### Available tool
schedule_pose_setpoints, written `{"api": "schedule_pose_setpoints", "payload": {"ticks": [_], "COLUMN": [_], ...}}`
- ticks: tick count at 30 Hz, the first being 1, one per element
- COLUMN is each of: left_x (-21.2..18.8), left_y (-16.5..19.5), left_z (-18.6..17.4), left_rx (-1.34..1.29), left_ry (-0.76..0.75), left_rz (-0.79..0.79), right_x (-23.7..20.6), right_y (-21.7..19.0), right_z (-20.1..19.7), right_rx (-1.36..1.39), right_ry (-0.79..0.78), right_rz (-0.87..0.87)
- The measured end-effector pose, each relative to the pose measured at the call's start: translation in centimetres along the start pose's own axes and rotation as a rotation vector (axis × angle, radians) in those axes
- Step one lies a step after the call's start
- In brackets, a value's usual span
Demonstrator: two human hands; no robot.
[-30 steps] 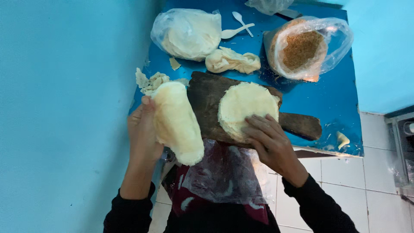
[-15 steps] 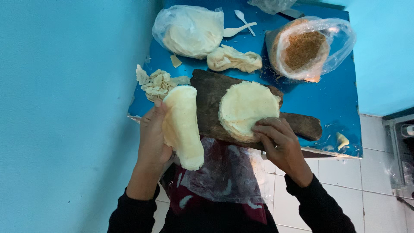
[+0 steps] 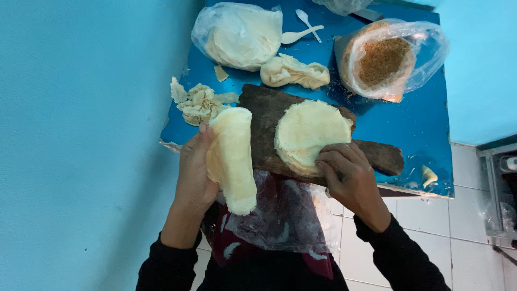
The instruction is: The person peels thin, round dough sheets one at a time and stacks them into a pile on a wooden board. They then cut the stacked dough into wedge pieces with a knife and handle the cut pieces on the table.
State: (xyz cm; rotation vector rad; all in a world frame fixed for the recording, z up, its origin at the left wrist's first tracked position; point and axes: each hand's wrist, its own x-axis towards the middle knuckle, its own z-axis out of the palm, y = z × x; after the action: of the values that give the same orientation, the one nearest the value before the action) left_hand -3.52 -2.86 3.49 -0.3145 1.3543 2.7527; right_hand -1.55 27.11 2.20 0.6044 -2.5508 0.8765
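While you stand at a small blue table [image 3: 414,140] pushed into a corner of light blue walls [image 3: 81,134], your left hand [image 3: 195,175] holds a folded sheet of pale dough [image 3: 232,156] upright at the table's near edge, fingers curled together round its left side. Your right hand [image 3: 350,180] rests on the near rim of a round stack [image 3: 309,134] of thin dough sheets, fingertips bent and pressed close together on it. The stack lies on a dark wooden board [image 3: 264,121] set slantwise across the table. Behind the board lie dough scraps [image 3: 199,102], a twisted lump [image 3: 293,71], a bag of dough [image 3: 239,35], two white spoons [image 3: 302,27] and a bag of brown crumbs [image 3: 385,59]. White floor tiles [image 3: 431,215] show below the table, at right.
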Motion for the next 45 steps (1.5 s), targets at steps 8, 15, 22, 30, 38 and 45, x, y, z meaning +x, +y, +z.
{"api": "schedule_pose_setpoints", "payload": {"ticks": [8,15,22,30,38,45], "left_x": [0.4,0.4,-2.5,-5.9,-6.8,-7.2], "left_y": [-0.5,-1.5,-4.4,-7.3,-6.4,-6.3], "left_z": [-0.4,-0.5,1.9,5.0,5.8,6.6], "left_rx": [-0.062,-0.194,-0.325,-0.41,-0.303,-0.302], "left_ry": [-0.038,-0.016,-0.044,-0.231,-0.31,-0.387], "left_rz": [0.011,-0.103,-0.196,-0.107,-0.042,0.028], "right_x": [-0.5,-0.2,0.0,0.0,-0.2,-0.7], "right_y": [0.4,-1.1,-6.1,-9.8,-8.6,-9.4], "right_z": [0.2,0.5,-0.9,0.9,0.5,0.4], "right_rx": [-0.08,-0.039,0.252,0.451,0.609,0.446], "right_ry": [-0.037,-0.044,0.026,-0.002,-0.059,-0.005], "right_rz": [-0.095,-0.144,0.121,0.168,0.282,0.218]}}
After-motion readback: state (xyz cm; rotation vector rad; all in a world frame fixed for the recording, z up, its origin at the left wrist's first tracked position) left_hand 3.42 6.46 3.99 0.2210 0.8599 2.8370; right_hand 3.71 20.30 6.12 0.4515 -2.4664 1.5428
